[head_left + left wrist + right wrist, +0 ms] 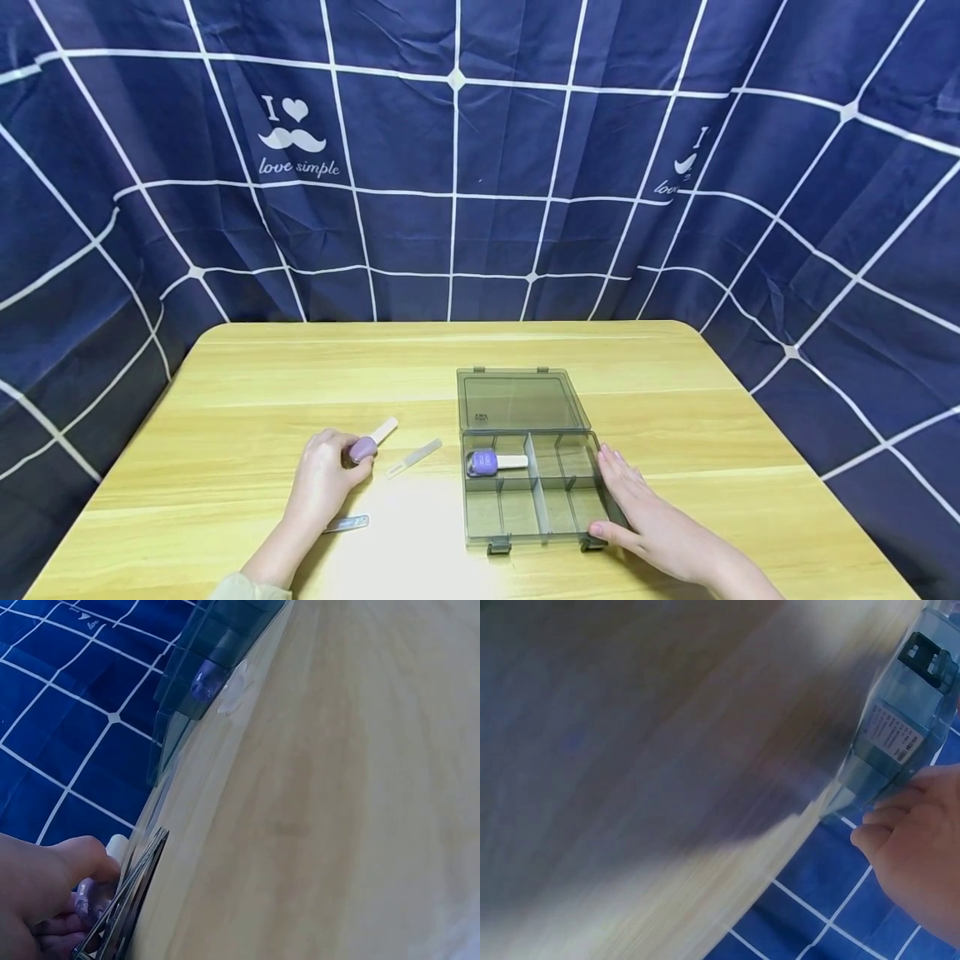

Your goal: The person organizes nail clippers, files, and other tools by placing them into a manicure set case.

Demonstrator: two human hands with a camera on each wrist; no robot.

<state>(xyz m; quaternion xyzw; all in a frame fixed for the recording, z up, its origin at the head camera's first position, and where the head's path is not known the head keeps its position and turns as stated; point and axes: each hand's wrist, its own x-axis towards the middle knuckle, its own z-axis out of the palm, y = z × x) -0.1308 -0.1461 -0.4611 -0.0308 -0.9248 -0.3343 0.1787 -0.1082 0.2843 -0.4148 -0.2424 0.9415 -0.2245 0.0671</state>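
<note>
My left hand (322, 471) pinches a purple nail polish bottle (363, 451) with a white cap, which lies tilted toward the back right. In the left wrist view a metal nail clipper (124, 900) lies just in front of that hand. A pale nail file (414, 458) rests to the right of the bottle. The clear grey divided box (480, 529) stands with its lid (521, 400) folded back. A second purple nail polish bottle (482, 462) lies in its back left part. Straight fingers of my right hand (652, 525) rest along the box's right side, thumb at the front corner.
The box sits on a light wooden table (300, 358). Two dark latches (498, 546) stick out from its front edge. A dark blue curtain (405, 233) with white lines hangs behind the table and at both sides.
</note>
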